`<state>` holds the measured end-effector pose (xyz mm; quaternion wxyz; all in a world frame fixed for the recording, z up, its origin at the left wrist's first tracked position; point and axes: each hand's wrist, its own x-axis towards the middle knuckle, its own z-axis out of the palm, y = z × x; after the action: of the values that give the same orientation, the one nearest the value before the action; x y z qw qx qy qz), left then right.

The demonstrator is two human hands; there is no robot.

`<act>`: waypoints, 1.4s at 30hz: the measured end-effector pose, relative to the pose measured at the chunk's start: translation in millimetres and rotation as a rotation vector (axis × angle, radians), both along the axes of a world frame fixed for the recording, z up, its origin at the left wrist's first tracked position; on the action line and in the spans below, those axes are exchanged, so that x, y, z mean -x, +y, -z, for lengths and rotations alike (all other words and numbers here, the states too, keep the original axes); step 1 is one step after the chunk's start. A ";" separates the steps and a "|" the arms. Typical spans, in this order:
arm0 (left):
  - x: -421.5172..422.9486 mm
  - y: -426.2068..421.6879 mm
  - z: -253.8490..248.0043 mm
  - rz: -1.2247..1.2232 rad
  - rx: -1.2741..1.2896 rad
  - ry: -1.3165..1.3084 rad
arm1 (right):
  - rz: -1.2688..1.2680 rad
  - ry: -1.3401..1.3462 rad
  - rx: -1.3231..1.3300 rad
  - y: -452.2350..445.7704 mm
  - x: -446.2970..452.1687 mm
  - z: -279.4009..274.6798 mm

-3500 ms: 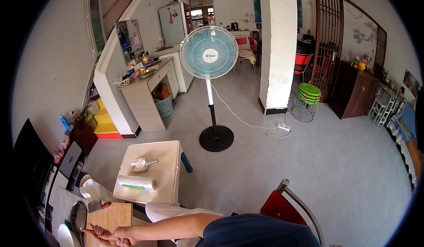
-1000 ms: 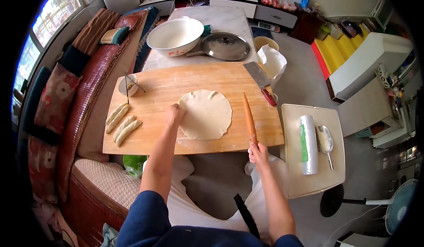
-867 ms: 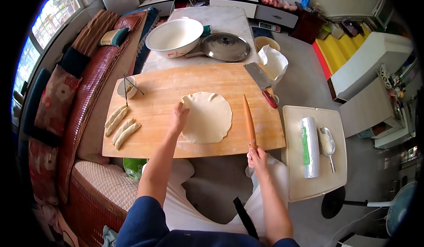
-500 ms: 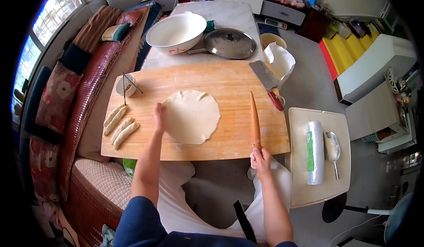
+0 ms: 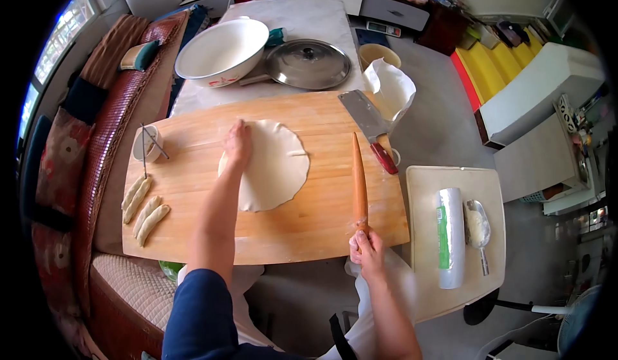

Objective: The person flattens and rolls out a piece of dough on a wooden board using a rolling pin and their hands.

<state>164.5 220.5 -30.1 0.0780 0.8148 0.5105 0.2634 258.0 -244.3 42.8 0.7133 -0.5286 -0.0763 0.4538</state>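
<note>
A thin round sheet of dough (image 5: 273,170) lies on the wooden board (image 5: 309,231), with small creases at its right edge. My left hand (image 5: 239,142) is at the dough's upper left edge, its fingers bent together on it; the fingertips are partly hidden. Near the board's front right edge, my right hand (image 5: 367,250) is closed around the lower end of a tapered wooden rolling pin (image 5: 360,186). The pin's pointed end is directed away from me, to the right of the dough.
Several rolled dough pieces (image 5: 151,223) and a small bowl with chopsticks (image 5: 149,143) are at the board's left. A cleaver (image 5: 364,114) lies at the right edge. Behind are a basin (image 5: 222,52) and a pan lid (image 5: 309,64). A side tray (image 5: 425,295) holds a plastic roll and flour scoop.
My left hand has moved up along the dough's left edge, and the dough has turned clockwise. My right hand still holds the rolling pin. The view has shifted.
</note>
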 end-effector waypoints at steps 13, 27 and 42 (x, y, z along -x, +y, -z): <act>-81.6 -165.2 -51.9 0.587 -0.130 0.172 | 0.046 0.011 -0.049 -0.7 -5.0 -3.1; -3.4 -219.7 -56.6 0.903 0.047 -0.066 | 0.068 -0.060 0.001 -11.5 6.4 10.3; 25.6 -236.3 -60.9 0.839 -0.023 0.026 | 0.043 -0.059 0.017 -4.1 9.8 6.9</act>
<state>138.9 -15.8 30.8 0.1629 0.9562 0.1321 0.2040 248.2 -248.4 35.9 0.7159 -0.5493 -0.0821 0.4232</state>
